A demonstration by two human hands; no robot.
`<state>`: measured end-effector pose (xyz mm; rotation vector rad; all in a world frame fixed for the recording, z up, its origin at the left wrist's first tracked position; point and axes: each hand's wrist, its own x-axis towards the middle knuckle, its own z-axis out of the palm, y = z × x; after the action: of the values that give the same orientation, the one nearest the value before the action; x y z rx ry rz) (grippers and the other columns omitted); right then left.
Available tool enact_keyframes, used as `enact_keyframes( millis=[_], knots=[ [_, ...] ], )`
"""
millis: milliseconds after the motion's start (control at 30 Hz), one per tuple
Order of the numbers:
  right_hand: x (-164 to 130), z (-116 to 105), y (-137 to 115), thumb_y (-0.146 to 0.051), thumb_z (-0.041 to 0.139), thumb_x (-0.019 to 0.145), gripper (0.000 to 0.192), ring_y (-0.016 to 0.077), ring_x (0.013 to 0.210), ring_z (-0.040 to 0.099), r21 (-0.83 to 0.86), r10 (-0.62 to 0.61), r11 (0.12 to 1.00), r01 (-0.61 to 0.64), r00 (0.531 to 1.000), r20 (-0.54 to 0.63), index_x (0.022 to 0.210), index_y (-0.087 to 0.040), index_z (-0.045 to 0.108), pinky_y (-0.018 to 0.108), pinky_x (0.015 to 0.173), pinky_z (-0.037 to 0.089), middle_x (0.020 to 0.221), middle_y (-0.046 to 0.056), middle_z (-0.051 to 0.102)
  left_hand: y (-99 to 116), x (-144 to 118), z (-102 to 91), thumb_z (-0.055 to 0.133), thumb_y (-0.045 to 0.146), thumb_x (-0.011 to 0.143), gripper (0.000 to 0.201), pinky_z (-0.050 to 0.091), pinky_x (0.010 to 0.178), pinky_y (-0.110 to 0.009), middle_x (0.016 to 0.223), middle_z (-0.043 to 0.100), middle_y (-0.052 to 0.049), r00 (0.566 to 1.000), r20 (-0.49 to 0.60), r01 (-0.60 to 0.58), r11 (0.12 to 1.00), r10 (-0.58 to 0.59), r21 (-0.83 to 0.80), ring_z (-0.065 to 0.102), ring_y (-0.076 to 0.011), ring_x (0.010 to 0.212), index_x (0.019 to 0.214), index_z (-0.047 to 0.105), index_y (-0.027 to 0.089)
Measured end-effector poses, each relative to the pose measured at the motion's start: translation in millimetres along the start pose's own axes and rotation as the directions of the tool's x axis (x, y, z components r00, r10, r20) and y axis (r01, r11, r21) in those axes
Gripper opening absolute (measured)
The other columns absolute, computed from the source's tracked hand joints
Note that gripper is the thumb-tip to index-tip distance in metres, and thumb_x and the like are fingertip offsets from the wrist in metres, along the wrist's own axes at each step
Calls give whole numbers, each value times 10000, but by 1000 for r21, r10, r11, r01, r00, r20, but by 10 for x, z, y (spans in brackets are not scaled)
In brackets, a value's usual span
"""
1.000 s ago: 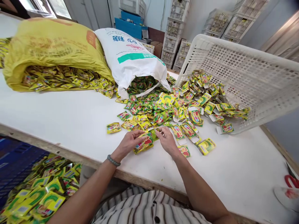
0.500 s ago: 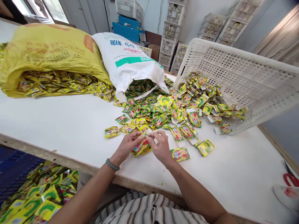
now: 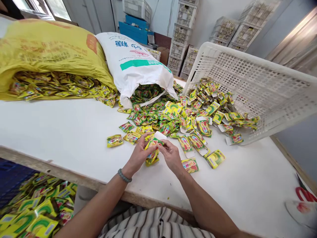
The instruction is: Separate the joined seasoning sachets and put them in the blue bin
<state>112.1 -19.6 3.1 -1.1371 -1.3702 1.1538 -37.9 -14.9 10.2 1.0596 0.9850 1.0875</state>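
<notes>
Between my hands is a small yellow-green candy box (image 3: pixel 154 142), its white end flap standing up. My left hand (image 3: pixel 139 154), with a braided band at the wrist, is closed round the box's left side. The fingers of my right hand (image 3: pixel 171 156) pinch its right edge near the flap. Just under the box a candy packet (image 3: pixel 151 161) shows; whether it is held or lies on the table I cannot tell. To the left lies a single yellow packet (image 3: pixel 115 140). Flat boxes (image 3: pixel 190 165) lie right of my right hand.
A white sack (image 3: pixel 141 62) and a yellow sack (image 3: pixel 54 49) spill packets onto the white table (image 3: pixel 81 132). A tipped white basket (image 3: pixel 247 76) holds more boxes. Red-handled scissors (image 3: pixel 304 194) lie far right. Filled boxes (image 3: pixel 42 211) are heaped below the table's front edge.
The box has turned more upright between my hands, and its white flap now shows clearly above my fingers. The view has shifted slightly.
</notes>
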Motion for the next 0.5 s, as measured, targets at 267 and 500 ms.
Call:
enact_keyframes(
  millis=[267,500],
  knots=[
    [18,-132,-67,-420,546,837,261,145,697,559,-129,43,991,-34,997,70,765,-198,665,265,695,460,703,-5,615,6,-62,-23,644,449,807,583,520,784,-335,921,662,-28,996,75,-68,969,51,238,655,-204,849,1296,427,215],
    [27,-105,-47,-437,597,797,231,140,690,559,21,60,998,-61,997,56,873,-218,595,256,670,451,697,-26,581,-5,-59,-33,639,444,818,539,510,827,-337,971,666,-38,993,81,-99,959,80,265,645,-206,892,1273,462,212]
  ],
)
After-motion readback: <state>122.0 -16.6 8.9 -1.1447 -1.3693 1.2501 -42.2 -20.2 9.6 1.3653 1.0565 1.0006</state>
